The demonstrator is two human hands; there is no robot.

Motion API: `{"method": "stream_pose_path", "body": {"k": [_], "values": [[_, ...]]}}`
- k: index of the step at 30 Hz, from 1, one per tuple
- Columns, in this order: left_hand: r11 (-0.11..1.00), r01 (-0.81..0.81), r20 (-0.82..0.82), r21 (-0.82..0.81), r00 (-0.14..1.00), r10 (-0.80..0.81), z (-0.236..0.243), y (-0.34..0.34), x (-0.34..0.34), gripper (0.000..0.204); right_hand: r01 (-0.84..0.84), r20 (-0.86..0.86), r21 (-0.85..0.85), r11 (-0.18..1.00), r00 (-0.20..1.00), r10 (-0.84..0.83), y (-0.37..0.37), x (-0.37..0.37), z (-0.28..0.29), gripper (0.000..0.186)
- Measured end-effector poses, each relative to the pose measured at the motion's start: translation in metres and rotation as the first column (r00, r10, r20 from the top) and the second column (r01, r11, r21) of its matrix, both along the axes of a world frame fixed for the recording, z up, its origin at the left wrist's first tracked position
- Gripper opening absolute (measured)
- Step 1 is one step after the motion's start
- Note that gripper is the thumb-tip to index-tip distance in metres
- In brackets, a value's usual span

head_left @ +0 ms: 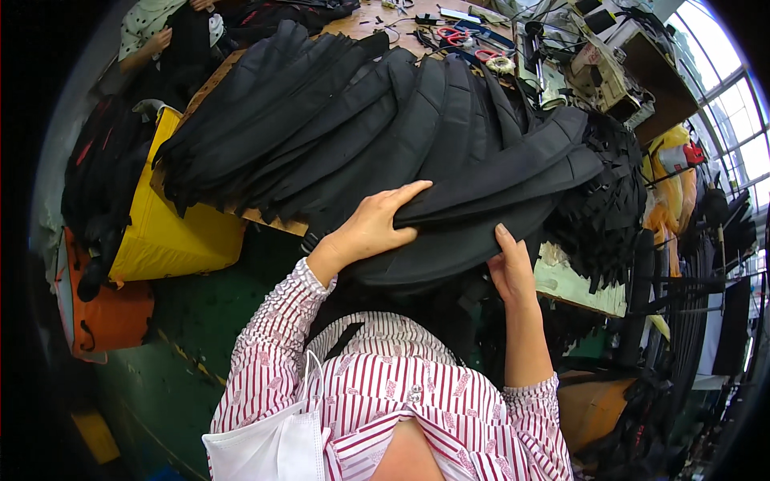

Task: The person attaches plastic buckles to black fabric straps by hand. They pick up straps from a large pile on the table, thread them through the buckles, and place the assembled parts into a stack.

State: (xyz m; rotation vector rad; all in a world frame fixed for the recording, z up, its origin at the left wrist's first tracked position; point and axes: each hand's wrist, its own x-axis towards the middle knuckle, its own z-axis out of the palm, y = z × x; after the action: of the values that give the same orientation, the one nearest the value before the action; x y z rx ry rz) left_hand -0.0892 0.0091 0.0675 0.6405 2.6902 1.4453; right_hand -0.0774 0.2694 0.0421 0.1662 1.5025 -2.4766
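Long, curved, black padded straps (321,136), apparently backpack shoulder straps, lie fanned in a thick overlapping row on the table. The nearest strap (449,255) bows toward my body at the table's front edge. My left hand (373,227) rests on the left part of the nearest straps, its thumb and forefinger spread apart. At the right, my right hand (513,271) grips the outer edge of the nearest strap, thumb on top and the other fingers mostly hidden beneath. More straps (513,172) lie just beyond both hands.
Red-handled scissors (453,36) and small scraps lie on the table's far side. A sewing machine (601,76) stands far right, above a heap of black webbing pieces (601,216). A yellow bin (172,224) stands left. Another person's hand (160,40) shows at far left.
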Motion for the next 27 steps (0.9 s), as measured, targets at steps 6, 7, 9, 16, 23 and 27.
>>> {"method": "stream_pose_path", "body": {"k": [6,7,9,16,23,27], "values": [[0.939,-0.209,-0.118,0.272,0.962,0.248,-0.006,-0.002,0.0,0.06,0.022,-0.015,0.122,0.992,1.0,-0.02,-0.013,0.008,0.033,0.047],[0.918,-0.259,-0.114,0.301,0.946,0.305,0.0,-0.006,0.002,0.055,0.003,0.063,0.306,0.952,0.998,-0.023,-0.01,0.008,0.036,0.054],[0.864,-0.323,-0.023,0.386,0.933,0.359,0.004,-0.014,0.006,0.054,0.027,-0.045,0.269,0.963,0.999,-0.016,-0.014,0.012,0.048,0.054],[0.869,-0.423,-0.297,0.258,0.821,0.488,-0.002,-0.028,0.025,0.062,0.012,-0.144,0.196,0.98,0.989,0.017,-0.011,-0.033,0.079,0.056],[0.926,-0.358,-0.183,-0.118,0.924,0.334,-0.034,-0.016,0.05,0.074,0.274,-0.337,0.807,0.524,0.941,0.025,-0.003,-0.079,0.026,0.048],[0.959,-0.267,-0.077,-0.1,0.963,0.26,-0.016,-0.012,0.057,0.085,0.366,-0.458,0.571,0.735,0.885,-0.086,0.016,-0.092,-0.011,0.029]]}}
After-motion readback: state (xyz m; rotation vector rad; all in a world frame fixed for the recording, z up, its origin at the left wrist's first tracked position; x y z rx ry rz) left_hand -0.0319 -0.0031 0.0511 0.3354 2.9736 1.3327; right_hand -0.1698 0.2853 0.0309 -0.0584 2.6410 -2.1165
